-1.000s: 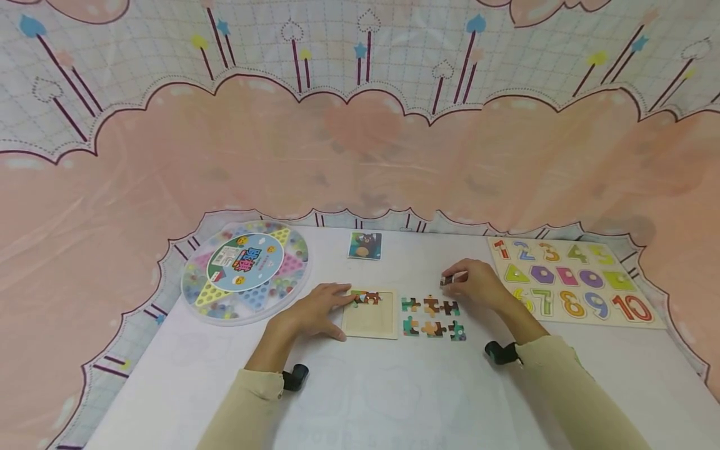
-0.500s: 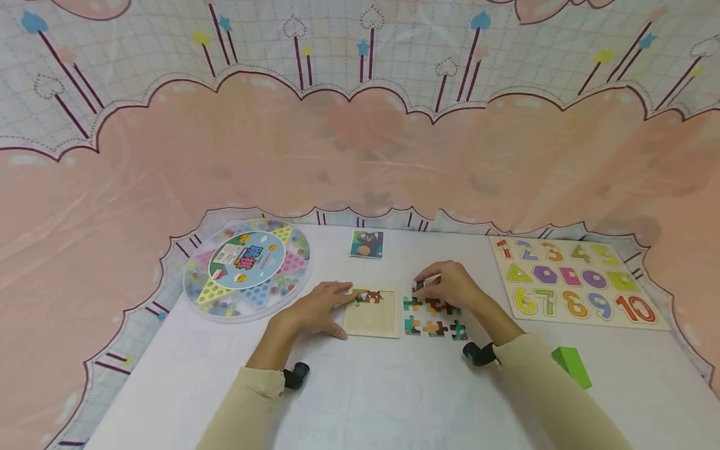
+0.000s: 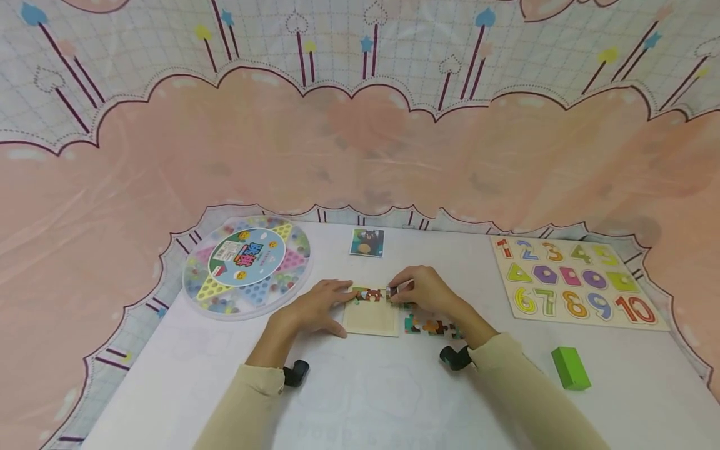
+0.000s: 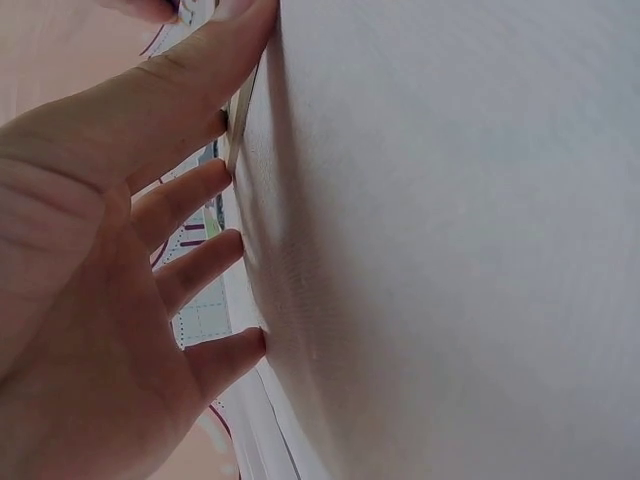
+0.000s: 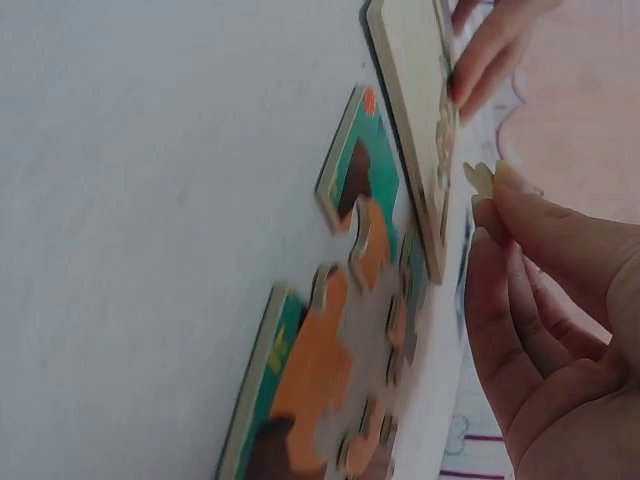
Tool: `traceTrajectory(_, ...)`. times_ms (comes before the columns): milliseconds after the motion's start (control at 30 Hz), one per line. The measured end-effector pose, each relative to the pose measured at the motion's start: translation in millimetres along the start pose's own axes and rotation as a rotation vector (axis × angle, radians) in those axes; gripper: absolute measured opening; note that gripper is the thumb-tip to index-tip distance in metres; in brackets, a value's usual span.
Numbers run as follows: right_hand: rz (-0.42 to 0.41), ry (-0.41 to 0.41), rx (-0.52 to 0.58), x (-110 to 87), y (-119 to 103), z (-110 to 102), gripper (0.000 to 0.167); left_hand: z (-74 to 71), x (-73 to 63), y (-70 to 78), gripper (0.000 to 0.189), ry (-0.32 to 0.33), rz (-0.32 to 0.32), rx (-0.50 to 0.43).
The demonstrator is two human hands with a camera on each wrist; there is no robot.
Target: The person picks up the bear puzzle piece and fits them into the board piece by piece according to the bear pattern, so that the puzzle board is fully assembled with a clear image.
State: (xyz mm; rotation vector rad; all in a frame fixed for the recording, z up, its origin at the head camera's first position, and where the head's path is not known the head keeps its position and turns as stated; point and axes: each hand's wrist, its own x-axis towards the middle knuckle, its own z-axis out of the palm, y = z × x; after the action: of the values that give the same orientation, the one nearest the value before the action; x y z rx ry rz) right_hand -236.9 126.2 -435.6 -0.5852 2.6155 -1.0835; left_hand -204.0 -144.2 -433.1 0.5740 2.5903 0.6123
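Note:
A shallow wooden puzzle tray lies on the white table, with a few joined bear-picture pieces along its far edge. My left hand rests at the tray's left side, fingers spread, its thumb near the front corner. Between thumb and fingertips, my right hand pinches a small jigsaw piece over the tray's far right corner. The right wrist view shows that jigsaw piece held above the tray. Loose jigsaw pieces lie right of the tray, some hidden under the right hand.
A bear picture card lies behind the tray. At the left sits a round Chinese checkers set. A number and shape board lies at the right, with a green block in front of it.
My right hand has carried the pinched jigsaw piece leftward, from beside the number board to the tray's far right corner. The green block has come out from behind the right sleeve. My left hand stays put.

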Motion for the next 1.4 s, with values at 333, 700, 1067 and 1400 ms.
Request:
traceTrajectory(333, 0.039, 0.000, -0.025, 8.6, -5.9, 13.1, 0.022, -0.7, 0.2, -0.5, 0.086, -0.003, 0.007, -0.006)
traceTrajectory(700, 0.014, 0.029, -0.089, 11.5, -6.0, 17.8, 0.021, 0.4, -2.2, -1.0, 0.086, -0.006, -0.011, -0.003)
traceTrajectory(1067, -0.028, 0.051, -0.178, 8.9, -12.2, 18.4, 0.028, -3.2, -0.5, 0.6, 0.086, 0.002, 0.031, 0.002)
traceTrajectory(1400, 0.026, 0.070, -0.262, 11.2, -12.2, 21.9, 0.022, -2.7, -1.5, 0.3, 0.086, -0.007, 0.016, 0.010)
